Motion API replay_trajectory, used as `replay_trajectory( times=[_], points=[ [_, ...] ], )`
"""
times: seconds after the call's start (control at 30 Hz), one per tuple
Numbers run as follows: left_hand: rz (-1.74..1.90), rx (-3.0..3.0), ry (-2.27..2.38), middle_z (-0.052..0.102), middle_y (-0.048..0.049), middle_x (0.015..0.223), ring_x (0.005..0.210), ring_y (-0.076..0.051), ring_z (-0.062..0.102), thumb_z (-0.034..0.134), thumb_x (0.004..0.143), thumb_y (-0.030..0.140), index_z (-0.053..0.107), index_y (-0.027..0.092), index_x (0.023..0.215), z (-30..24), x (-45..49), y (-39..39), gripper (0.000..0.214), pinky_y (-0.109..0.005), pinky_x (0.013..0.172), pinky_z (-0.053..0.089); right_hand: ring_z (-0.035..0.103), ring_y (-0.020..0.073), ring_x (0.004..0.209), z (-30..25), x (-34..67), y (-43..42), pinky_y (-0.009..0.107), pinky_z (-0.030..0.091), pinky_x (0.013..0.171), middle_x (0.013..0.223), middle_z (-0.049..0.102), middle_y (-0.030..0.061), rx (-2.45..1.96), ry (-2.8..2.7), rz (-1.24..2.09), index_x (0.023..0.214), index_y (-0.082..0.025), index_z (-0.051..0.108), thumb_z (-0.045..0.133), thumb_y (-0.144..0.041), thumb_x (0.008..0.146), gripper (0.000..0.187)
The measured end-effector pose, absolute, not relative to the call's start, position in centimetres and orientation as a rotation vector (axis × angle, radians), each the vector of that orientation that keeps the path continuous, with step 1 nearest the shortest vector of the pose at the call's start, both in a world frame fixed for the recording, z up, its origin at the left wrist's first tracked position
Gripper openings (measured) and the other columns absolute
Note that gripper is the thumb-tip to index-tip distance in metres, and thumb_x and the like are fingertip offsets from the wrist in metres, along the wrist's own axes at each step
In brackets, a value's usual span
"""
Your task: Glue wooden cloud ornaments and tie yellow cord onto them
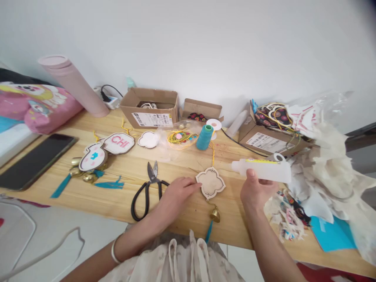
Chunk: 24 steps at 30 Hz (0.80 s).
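My right hand (256, 190) is closed around a translucent white glue bottle (264, 169), held sideways with its nozzle pointing left, just above the wooden table (129, 172). My left hand (176, 194) rests on the table with its fingertips touching the left edge of a wooden cloud-shaped ornament (210, 182). A yellow cord runs up from the ornament; a small brass bell (215, 214) and a teal tassel hang below it over the table's front edge. Black scissors (148, 190) lie just left of my left hand.
Finished ornaments (105, 150) with bells and teal tassels lie left. A teal thread spool (205, 137), open cardboard boxes (151, 106), a pink cylinder (73, 84) and a dark phone (35, 159) are around. Crumpled white paper and scraps (320, 176) fill the right side.
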State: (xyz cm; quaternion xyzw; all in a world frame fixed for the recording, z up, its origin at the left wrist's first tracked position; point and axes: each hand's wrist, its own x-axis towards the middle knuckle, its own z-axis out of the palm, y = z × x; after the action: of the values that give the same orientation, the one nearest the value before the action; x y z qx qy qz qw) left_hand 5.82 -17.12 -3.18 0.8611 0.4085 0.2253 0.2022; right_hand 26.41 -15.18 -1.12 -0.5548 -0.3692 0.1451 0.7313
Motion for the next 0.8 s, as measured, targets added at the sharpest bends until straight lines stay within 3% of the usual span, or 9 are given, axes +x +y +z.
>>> replay_trajectory(
  times=[0.2,0.5,0.8],
  points=[
    [0.557,2.422,1.184,0.064,-0.0023,0.088,0.080,-0.016,0.055,0.049,0.081,0.019,0.057,0.021,0.105,-1.7,10.4,-14.2,0.026,-0.029,0.071,0.043,0.064,0.0217,0.075,0.4,26.0,-15.9,0.035,0.051,0.068,0.080,0.065,0.0081,-1.167,-0.920,0.423,0.101,-0.017,0.053,0.068,-0.040,0.060,0.049],
    [0.521,2.465,1.201,0.063,-0.0025,0.080,0.075,-0.017,0.054,0.054,0.078,0.018,0.058,0.018,0.099,-1.6,12.6,-13.0,0.022,-0.029,0.067,0.042,0.060,0.0245,0.089,0.6,26.8,-16.5,0.037,0.052,0.070,0.086,0.063,0.0091,-1.149,-0.956,0.456,0.103,-0.020,0.052,0.066,-0.044,0.063,0.049],
    [0.529,2.344,1.214,0.062,-0.0022,0.074,0.072,-0.016,0.054,0.055,0.077,0.018,0.062,0.016,0.085,-0.9,12.7,-12.8,0.011,-0.027,0.065,0.044,0.059,0.0259,0.090,0.6,27.0,-16.9,0.040,0.050,0.071,0.086,0.063,0.0097,-1.174,-0.947,0.557,0.100,-0.019,0.053,0.065,-0.044,0.062,0.047]
  ],
)
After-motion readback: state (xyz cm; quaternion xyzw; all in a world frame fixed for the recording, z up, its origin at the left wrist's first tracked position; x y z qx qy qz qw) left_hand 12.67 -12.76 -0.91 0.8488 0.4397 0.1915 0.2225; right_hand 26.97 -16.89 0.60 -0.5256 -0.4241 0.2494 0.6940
